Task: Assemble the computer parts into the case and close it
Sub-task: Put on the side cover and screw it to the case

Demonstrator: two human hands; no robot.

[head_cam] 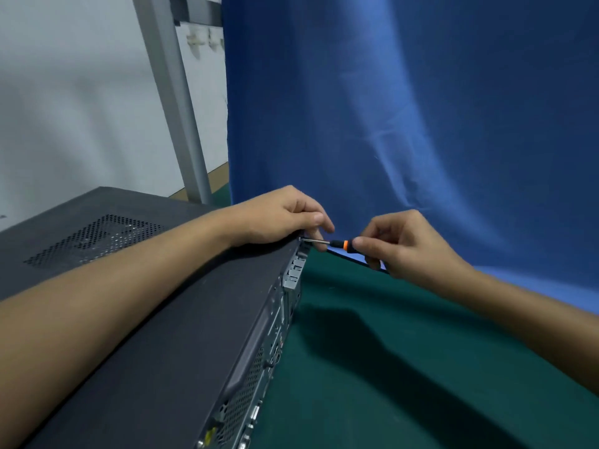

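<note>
A black computer case (181,319) lay on its side on the green desk (389,367). Its lid was on. The back of the case (259,367), with its plugs and little holes, faced the right. The left arm lay across the top of the case, next to a patch of tiny air holes (94,238). The left hand (282,218) was at the far corner of the case, and its fingers curled down over the edge and held it. The right hand (405,241) was just beside it, off the case. It gripped a small screwdriver (340,244) with a black and orange handle. The metal tip touched the far corner of the case, right under the left fingers. Behind the hands hung a big blue cloth (389,108). A grey metal pole (181,102) and a white wall (81,92) stood further back on the left.
</note>
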